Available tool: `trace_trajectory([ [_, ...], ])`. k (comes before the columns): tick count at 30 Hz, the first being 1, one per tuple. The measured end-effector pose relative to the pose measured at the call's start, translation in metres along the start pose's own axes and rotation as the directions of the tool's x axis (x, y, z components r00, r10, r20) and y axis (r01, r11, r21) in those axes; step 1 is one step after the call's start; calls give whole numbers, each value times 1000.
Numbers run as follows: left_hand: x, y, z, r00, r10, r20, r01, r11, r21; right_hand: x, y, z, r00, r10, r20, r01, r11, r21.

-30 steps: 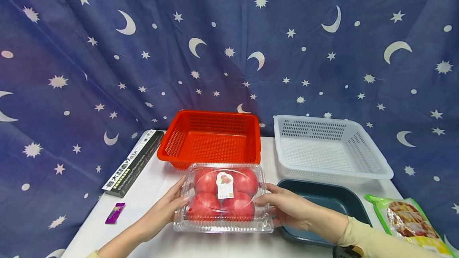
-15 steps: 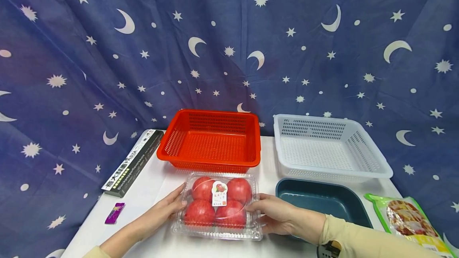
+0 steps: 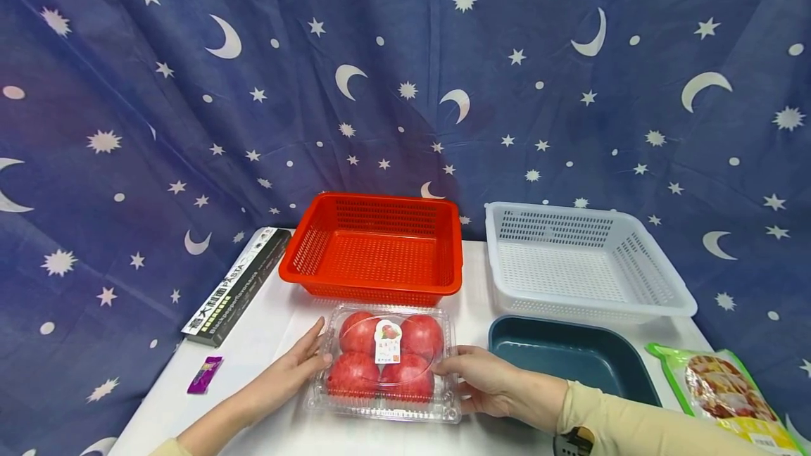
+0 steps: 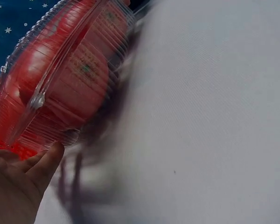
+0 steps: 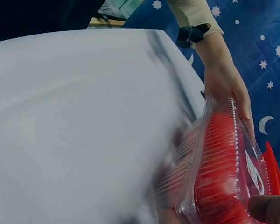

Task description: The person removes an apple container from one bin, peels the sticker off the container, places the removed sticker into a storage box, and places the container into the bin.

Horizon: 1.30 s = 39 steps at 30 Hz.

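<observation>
A clear plastic clamshell box [image 3: 421, 400] with several round red fruits [image 3: 355, 373], which look like tomatoes, sits low over the front middle of the table. Its lid carries a white label [image 3: 388, 343]. My left hand [image 3: 286, 375] holds the box's left side, thumb at the lid's edge. On the opposite side my right hand [image 3: 491, 380] grips it, with the thumb over the lid and the other fingers partly hidden along the wall. In the left wrist view, a shadow lies beside the box [image 4: 74, 79]; I cannot tell whether its base touches the table.
Behind the box stands a red basket [image 3: 380, 294], with a white basket [image 3: 589, 308] to its right. A dark blue tray [image 3: 570, 350] is beside my right hand. A pasta box [image 3: 237, 290] and purple packet [image 3: 205, 375] lie left, a green-edged food bag [image 3: 722, 385] right.
The fruit box has come down, a little left and toward me, away from the red basket, with both hands still on it. Over the last half second it has hardly moved.
</observation>
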<state>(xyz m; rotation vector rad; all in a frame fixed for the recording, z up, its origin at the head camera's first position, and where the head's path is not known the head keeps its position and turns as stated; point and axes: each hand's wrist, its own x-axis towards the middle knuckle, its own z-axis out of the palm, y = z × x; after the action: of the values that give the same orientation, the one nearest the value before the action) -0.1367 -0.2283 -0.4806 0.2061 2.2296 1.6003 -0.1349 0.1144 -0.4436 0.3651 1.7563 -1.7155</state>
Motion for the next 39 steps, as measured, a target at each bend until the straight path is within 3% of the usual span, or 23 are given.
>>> trace_trajectory([
  [6, -12, -2, 4, 988, 153, 10, -153, 982, 107, -6, -7, -1, 998, -30, -47, 27, 998, -59],
  [9, -16, -7, 6, 980, 201, 16, -201, 970, 137, -12, -16, -3, 989, -128, -80, 117, 985, -128],
  [12, -18, -12, 7, 976, 218, 18, -219, 966, 138, -17, -28, -6, 955, -277, -102, 244, 935, -258],
  [14, -19, -14, 7, 979, 203, 14, -203, 971, 129, -16, -35, -7, 922, -377, -84, 325, 874, -362],
  [17, -20, -16, 7, 985, 172, 15, -173, 979, 111, -8, -45, -7, 868, -496, 21, 439, 747, -500],
  [20, -20, -18, 7, 986, 167, 20, -168, 983, 80, 6, -56, -4, 789, -588, 180, 558, 562, -610],
  [23, -18, -20, 8, 982, 185, 35, -186, 982, 34, 20, -63, 0, 720, -636, 275, 610, 392, -689],
  [28, -15, -23, 10, 977, 204, 54, -204, 979, -14, 40, -69, 13, 673, -638, 374, 612, 198, -766],
  [32, -14, -23, 10, 977, 207, 41, -207, 978, 4, 50, -69, 25, 645, -627, 437, 611, 79, -788],
  [35, -15, -22, 10, 979, 202, 35, -202, 979, 8, 53, -68, 30, 642, -630, 438, 595, 48, -803],
  [39, -16, -20, 11, 981, 194, 13, -194, 980, 51, 54, -67, 34, 638, -639, 431, 579, 29, -815],
])
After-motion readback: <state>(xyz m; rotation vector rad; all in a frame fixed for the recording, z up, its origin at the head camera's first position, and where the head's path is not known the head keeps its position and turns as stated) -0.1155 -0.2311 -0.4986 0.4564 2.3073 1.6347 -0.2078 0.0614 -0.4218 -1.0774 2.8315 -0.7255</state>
